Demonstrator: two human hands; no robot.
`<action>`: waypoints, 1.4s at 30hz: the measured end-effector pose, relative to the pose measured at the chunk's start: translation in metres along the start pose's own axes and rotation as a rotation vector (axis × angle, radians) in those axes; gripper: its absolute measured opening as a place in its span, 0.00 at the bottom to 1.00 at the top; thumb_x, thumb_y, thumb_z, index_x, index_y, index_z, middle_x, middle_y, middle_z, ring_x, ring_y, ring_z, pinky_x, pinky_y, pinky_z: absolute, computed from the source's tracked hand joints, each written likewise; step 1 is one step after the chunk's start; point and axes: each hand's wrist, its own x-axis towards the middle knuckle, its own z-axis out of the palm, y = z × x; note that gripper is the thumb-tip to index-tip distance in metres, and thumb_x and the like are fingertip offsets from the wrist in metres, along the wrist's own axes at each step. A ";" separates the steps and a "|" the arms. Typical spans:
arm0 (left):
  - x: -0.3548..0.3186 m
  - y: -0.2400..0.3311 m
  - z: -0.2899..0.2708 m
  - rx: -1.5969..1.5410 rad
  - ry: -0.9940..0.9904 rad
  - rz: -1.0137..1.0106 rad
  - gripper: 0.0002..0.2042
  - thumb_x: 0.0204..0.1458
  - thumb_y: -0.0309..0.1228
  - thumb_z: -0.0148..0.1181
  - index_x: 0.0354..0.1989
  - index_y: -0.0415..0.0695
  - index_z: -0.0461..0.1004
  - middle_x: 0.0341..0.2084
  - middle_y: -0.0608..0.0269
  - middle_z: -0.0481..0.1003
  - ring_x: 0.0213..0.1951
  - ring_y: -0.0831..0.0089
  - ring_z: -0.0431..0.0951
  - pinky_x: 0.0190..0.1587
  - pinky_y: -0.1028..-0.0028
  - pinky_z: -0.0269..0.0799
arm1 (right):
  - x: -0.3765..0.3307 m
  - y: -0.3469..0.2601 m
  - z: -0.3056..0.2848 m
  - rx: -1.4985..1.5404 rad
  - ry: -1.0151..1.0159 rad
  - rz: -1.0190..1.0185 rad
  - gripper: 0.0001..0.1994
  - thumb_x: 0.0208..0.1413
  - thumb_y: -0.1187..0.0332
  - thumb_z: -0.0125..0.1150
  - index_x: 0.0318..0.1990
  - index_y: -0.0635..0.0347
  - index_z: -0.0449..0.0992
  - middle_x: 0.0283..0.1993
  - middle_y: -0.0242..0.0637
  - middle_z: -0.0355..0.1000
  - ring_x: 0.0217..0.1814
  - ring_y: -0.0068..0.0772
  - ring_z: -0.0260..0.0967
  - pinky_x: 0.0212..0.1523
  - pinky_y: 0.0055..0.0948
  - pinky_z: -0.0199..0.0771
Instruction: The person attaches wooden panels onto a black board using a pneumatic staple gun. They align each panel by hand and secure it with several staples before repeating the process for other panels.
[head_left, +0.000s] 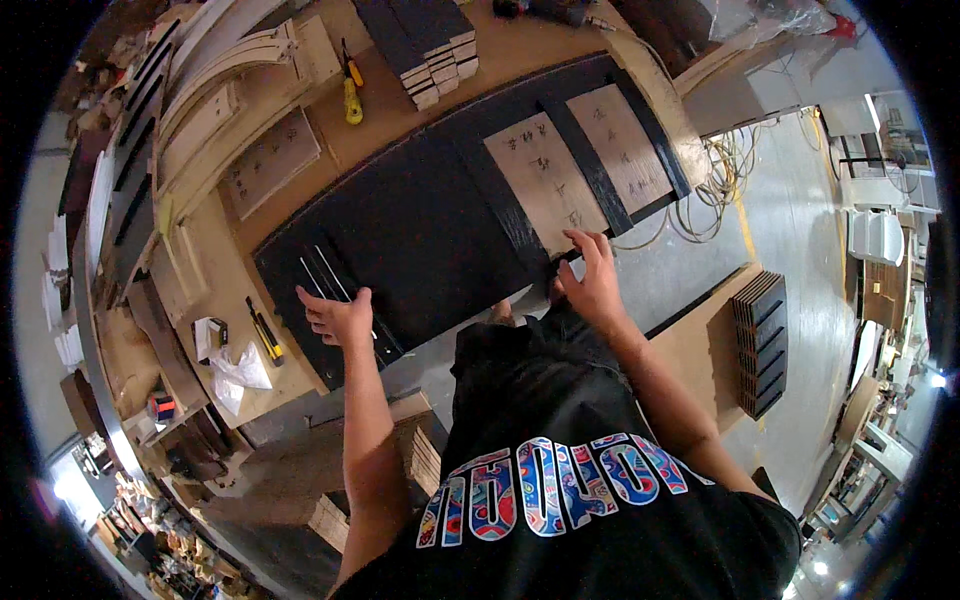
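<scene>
A long black panel [400, 240] with a curved far edge lies across the workbench. My left hand [342, 318] rests over its left end, fingers spread, beside a narrow black strip with thin pale lines [325, 268]. At the near edge my right hand [592, 278] is bent with thumb and fingertips apart, touching the panel near the end of a black crosspiece [500, 200]. Two brown boards with handwriting, one larger [545, 180] and one farther right [618, 142], lie between the black crosspieces. What is under my left palm is hidden.
Beyond the panel are stacked black strips [425, 50], a yellow-handled screwdriver [352, 100] and a power drill [550, 12]. Left are a cutter knife [266, 338], a plastic bag [240, 375] and curved wooden pieces [225, 75]. Black-faced pieces [760, 345] stand on a board at right; cables [725, 185] lie on the floor.
</scene>
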 end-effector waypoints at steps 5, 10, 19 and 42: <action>-0.011 0.008 0.003 0.184 0.207 0.170 0.62 0.43 0.41 0.79 0.82 0.51 0.36 0.77 0.39 0.48 0.75 0.38 0.52 0.74 0.36 0.48 | -0.008 0.020 -0.016 -0.235 -0.154 -0.200 0.28 0.55 0.70 0.69 0.65 0.56 0.71 0.63 0.46 0.69 0.67 0.56 0.66 0.68 0.48 0.69; -0.100 0.049 0.034 -0.255 -0.111 0.974 0.52 0.40 0.44 0.82 0.73 0.37 0.59 0.69 0.38 0.64 0.70 0.41 0.65 0.72 0.47 0.58 | -0.007 0.018 -0.022 -0.375 -0.235 -0.335 0.33 0.51 0.69 0.72 0.67 0.55 0.70 0.67 0.44 0.68 0.72 0.52 0.63 0.73 0.46 0.65; -0.169 0.056 0.116 -0.125 -0.201 1.384 0.50 0.54 0.60 0.68 0.77 0.41 0.55 0.75 0.32 0.56 0.77 0.38 0.55 0.79 0.48 0.47 | 0.012 0.014 -0.042 -0.415 -0.288 -0.265 0.32 0.48 0.81 0.57 0.65 0.62 0.70 0.67 0.47 0.67 0.71 0.56 0.63 0.73 0.47 0.64; -0.168 0.051 0.135 -0.063 -0.103 1.333 0.47 0.49 0.51 0.77 0.73 0.41 0.62 0.72 0.36 0.62 0.75 0.42 0.60 0.77 0.47 0.55 | 0.167 -0.018 0.053 -0.712 -0.388 -0.738 0.28 0.65 0.70 0.51 0.74 0.58 0.66 0.81 0.37 0.59 0.81 0.47 0.56 0.80 0.53 0.54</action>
